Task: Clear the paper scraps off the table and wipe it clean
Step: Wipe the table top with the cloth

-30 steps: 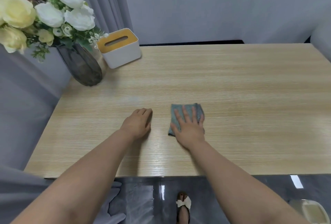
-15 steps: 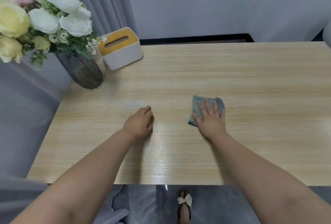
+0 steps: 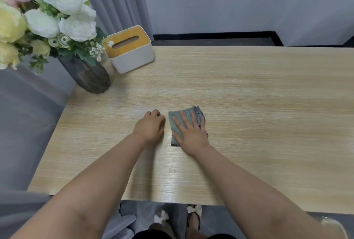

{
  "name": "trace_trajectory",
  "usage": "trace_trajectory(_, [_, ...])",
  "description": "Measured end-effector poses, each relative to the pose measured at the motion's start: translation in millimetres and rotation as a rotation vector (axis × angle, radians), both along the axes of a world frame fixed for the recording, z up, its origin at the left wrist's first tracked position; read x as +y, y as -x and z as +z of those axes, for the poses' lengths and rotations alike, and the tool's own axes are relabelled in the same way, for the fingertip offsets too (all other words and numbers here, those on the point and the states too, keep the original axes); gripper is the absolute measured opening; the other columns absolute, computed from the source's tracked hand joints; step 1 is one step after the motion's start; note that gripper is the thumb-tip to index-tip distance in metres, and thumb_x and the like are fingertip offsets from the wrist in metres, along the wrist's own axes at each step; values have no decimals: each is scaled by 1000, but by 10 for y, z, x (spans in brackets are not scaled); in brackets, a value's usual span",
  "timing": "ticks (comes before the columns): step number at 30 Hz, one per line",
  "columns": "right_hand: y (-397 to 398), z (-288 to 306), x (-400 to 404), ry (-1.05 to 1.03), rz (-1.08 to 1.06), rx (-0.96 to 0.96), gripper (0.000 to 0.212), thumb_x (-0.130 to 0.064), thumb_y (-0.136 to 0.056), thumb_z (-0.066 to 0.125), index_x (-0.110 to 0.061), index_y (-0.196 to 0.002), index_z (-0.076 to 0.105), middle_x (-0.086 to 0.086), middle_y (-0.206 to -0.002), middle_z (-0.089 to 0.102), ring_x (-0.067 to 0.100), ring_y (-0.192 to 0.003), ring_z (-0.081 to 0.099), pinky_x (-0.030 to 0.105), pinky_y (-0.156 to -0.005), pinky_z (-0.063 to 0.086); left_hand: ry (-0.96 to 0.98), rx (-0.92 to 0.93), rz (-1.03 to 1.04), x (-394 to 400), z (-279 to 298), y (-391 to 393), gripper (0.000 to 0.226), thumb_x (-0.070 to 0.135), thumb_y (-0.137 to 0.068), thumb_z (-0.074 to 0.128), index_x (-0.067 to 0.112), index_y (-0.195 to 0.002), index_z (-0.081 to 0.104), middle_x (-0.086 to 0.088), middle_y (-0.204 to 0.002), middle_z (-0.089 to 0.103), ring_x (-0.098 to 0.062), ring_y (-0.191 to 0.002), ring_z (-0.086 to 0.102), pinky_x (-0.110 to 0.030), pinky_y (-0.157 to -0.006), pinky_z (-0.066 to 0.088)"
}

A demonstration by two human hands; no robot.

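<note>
Wiping stage, no paper scraps visible. Right hand (image 3: 189, 133) spread flat, pressing folded grey-green cloth (image 3: 177, 124) at table (image 3: 258, 104) centre. Left hand (image 3: 151, 126) loosely curled, resting at cloth's nine o'clock. Best wiped in overlapping strokes, steady pressure, toward three o'clock.

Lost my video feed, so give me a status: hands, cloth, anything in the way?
Right hand flat on the cloth, pressing it to the table. Left hand loosely curled, resting beside it. No paper scraps visible. Vase and tissue box far-left, clear.

right hand (image 3: 191, 133) flat on grey cloth (image 3: 176, 124), left hand (image 3: 150, 126) curled beside it on table (image 3: 258, 104)
</note>
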State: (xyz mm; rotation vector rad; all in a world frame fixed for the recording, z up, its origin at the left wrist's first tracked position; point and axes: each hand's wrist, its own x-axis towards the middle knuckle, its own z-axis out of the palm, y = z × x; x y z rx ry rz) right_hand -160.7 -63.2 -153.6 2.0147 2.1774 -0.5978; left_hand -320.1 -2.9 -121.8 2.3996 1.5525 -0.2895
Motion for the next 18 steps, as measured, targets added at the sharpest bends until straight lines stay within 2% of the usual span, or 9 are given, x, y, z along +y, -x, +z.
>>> trace_trajectory(3, [-16, -26, 23, -6, 17, 3, 58, -58, -97, 12, -40, -147, -11, -10, -156, -20, 21, -141, -27, 49, -113, -17, 5, -32, -49, 125, -25, 45, 32, 21, -95, 42, 15, -125, 50, -4, -142, 36, -21, -130, 34, -35, -97, 40])
trace_trajectory(5, [-115, -31, 50, -9, 5, -19, 59, -60, -96, 12, -40, -146, -11, -12, -155, -21, 17, -141, -26, 46, -114, -18, 33, -54, -82, 222, -49, 59, 32, 19, -94, 44, 12, -125, 49, -5, -153, 25, -22, -140, 23, -39, -107, 33])
trace_trajectory(7, [-213, -20, 106, 2, -52, -34, 60, -61, -95, 11, -41, -146, -12, -12, -155, -22, 16, -141, -26, 45, -115, -16, 73, -51, -114, 309, -68, 47, 32, 18, -94, 43, 10, -125, 47, -7, -156, 18, -24, -144, 16, -43, -110, 29])
trace_trajectory(9, [-279, -5, 171, 16, -107, -41, 60, -61, -95, 12, -41, -146, -13, -12, -155, -22, 16, -142, -25, 45, -115, -15, 106, -44, -142, 386, -61, 39, 34, 18, -94, 41, 11, -127, 45, -6, -156, 19, -24, -143, 18, -43, -110, 28])
trace_trajectory(13, [-349, 25, 286, 38, -241, -31, 62, -61, -95, 13, -39, -147, -11, -11, -156, -20, 18, -143, -22, 46, -117, -10, 87, -109, -185, 547, -31, 89, 35, 15, -92, 40, 14, -127, 47, -2, -142, 39, -22, -127, 39, -36, -98, 38])
trace_trajectory(18, [-382, 26, 468, 63, -334, -37, 64, -62, -94, 13, -38, -148, -12, -9, -156, -21, 21, -143, -23, 49, -116, -10, 94, -93, -209, 706, -2, 81, 45, 20, -94, 40, 17, -138, 39, -2, -139, 38, -22, -126, 36, -36, -97, 38])
